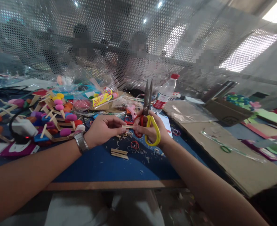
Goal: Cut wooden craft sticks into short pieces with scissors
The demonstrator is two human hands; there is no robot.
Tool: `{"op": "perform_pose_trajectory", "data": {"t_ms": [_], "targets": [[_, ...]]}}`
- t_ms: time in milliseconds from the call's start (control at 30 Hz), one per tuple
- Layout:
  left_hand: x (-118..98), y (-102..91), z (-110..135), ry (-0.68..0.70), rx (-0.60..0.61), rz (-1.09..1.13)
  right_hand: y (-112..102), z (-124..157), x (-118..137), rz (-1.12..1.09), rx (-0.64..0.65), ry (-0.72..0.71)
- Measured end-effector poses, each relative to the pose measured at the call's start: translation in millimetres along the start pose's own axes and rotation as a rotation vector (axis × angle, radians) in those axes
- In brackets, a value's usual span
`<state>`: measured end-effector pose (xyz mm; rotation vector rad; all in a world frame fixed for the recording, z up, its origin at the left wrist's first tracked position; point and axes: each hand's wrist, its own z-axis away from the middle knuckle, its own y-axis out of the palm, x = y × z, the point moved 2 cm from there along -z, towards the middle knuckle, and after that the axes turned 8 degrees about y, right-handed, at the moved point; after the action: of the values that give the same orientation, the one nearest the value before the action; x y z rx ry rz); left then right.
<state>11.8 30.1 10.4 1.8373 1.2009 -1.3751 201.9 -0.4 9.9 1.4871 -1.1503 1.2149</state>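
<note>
My left hand [105, 129], with a metal watch at the wrist, pinches one end of a short thin wooden stick [129, 126]. The stick's other end meets the fingers of my right hand [155, 131]. That hand also holds a pair of scissors [147, 99], blades pointing up and slightly parted, with one yellow and one red handle loop around the fingers. Below the hands, several short wooden sticks [119, 153] lie side by side on the blue table [91, 171]. Wood shavings and red and white rubber bands [135, 145] are scattered beside them.
Wooden pieces with coloured rounded tips [65, 131] pile up at left, near a purple power strip [18, 149] with a white plug. A water bottle [165, 92] and a phone [164, 124] are beyond my right hand. Cardboard [237, 160] covers the right side; perforated mesh [119, 40] rises behind.
</note>
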Motion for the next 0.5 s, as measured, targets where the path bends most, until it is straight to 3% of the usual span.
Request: {"op": "perform_pose_trajectory", "data": {"t_ms": [500], "targets": [[-6.6,1.5,4.1,0.09,0.108,-0.238,1.0,1.4,-0.1,0.038,0.033,0.066]]}}
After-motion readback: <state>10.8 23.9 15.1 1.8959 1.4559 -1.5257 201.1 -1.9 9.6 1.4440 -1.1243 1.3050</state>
